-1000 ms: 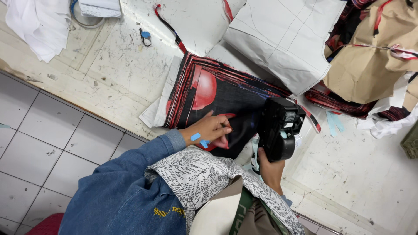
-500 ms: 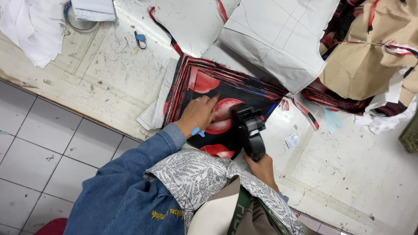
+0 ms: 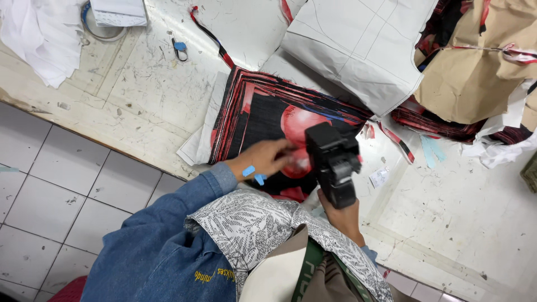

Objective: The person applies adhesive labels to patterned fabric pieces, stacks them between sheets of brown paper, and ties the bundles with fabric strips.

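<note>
A stack of cut fabric pieces [image 3: 263, 114], black with red round shapes, lies on the worn white table [image 3: 128, 84]. My left hand [image 3: 267, 159] rests flat on the top piece, fingers pointing right, with small blue stickers on its back. My right hand [image 3: 341, 215] grips the handle of a black handheld labelling gun [image 3: 331, 159], whose head sits over the fabric just right of my left fingertips. My sleeves are blue denim.
White paper pattern sheets [image 3: 358, 45] overlap the stack's far side. Brown paper over more red-black fabric [image 3: 475, 72] lies at the right. A small blue snipper [image 3: 179, 49], white cloth [image 3: 33, 33] and a tape roll [image 3: 98, 31] sit far left. Tiled floor [image 3: 61, 196] lies below the table edge.
The view shifted, so the stack now sits lower. My left hand slid right across the top piece towards the gun. The gun stays over the fabric in my right hand.
</note>
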